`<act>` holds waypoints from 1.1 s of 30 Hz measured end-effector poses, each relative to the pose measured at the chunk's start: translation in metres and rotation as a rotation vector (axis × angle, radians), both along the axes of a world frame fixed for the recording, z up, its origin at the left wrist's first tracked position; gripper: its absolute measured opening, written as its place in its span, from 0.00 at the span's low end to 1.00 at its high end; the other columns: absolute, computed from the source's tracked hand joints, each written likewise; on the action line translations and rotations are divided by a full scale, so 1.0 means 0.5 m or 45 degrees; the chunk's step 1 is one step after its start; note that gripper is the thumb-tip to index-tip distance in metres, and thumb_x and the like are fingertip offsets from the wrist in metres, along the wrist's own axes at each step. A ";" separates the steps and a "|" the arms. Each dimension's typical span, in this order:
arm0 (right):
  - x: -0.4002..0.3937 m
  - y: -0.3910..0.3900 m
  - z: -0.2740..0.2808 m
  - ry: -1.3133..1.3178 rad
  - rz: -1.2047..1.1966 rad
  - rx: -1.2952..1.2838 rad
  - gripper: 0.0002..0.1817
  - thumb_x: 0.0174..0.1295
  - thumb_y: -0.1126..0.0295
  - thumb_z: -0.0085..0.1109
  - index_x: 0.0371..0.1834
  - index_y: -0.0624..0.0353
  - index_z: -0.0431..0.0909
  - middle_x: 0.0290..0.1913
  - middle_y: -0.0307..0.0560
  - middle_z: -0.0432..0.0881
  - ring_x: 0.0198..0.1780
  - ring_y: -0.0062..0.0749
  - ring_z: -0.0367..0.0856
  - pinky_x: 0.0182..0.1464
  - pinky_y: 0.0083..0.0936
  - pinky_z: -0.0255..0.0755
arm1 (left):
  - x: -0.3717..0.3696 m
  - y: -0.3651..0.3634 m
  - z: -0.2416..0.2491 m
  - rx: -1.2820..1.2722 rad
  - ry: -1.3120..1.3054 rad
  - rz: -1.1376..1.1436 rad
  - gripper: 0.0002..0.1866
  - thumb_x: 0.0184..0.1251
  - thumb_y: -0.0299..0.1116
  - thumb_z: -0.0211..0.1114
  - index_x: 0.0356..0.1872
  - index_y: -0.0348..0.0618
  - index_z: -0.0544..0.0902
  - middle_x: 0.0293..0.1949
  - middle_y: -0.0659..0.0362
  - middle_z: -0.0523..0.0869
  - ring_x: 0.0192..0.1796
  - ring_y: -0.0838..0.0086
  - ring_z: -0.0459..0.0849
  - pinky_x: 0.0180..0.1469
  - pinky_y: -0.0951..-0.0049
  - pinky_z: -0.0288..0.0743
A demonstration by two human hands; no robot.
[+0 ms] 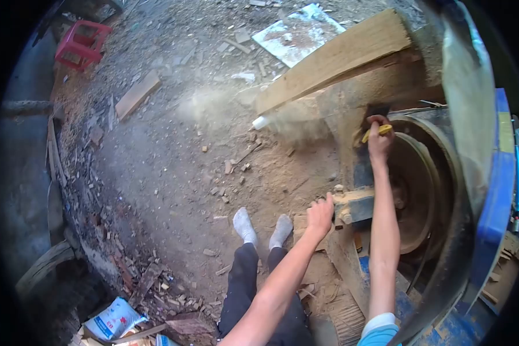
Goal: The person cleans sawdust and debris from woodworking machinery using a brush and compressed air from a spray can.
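My left hand (320, 217) is closed, its fingers curled beside the dusty metal bracket (354, 207) with bolts on it. Whatever lies inside those fingers is hidden. Farther up, my right hand (379, 141) grips a yellow-handled tool (377, 133), and its working end does not show clearly. Just beyond the fingers is a dark block (377, 109), partly hidden by them. A large round machine wheel (412, 190), coated in brown dust, stands right beside my right forearm.
A long wooden plank (340, 60) spans the upper right, with a cloud of dust (213, 106) near its end. Wood scraps litter the ground around my socked feet (245, 225). A red plastic stool (83, 45) is at upper left, a blue panel (496, 190) at right.
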State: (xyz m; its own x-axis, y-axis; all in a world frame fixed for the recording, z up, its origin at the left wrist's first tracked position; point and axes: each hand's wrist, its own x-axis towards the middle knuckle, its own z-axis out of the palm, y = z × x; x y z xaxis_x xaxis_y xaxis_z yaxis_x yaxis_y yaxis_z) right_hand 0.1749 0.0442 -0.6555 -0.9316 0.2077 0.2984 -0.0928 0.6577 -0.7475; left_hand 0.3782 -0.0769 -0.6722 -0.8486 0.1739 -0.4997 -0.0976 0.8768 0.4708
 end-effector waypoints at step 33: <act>0.001 0.072 -0.036 -0.499 0.094 -0.257 0.05 0.55 0.68 0.52 0.29 0.56 0.74 0.27 0.38 0.74 0.29 0.24 0.77 0.32 0.20 0.70 | -0.002 0.003 -0.003 0.073 -0.098 0.032 0.39 0.39 0.27 0.71 0.58 0.41 0.62 0.37 0.50 0.80 0.41 0.56 0.81 0.37 0.64 0.79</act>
State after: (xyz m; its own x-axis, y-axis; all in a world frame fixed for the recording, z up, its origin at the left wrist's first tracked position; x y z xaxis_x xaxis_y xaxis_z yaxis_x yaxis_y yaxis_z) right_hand 0.1755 0.0803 -0.6733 -0.9807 0.1543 -0.1197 0.1818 0.4975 -0.8482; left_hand 0.3773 -0.0756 -0.6739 -0.8124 0.1831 -0.5536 -0.1573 0.8454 0.5104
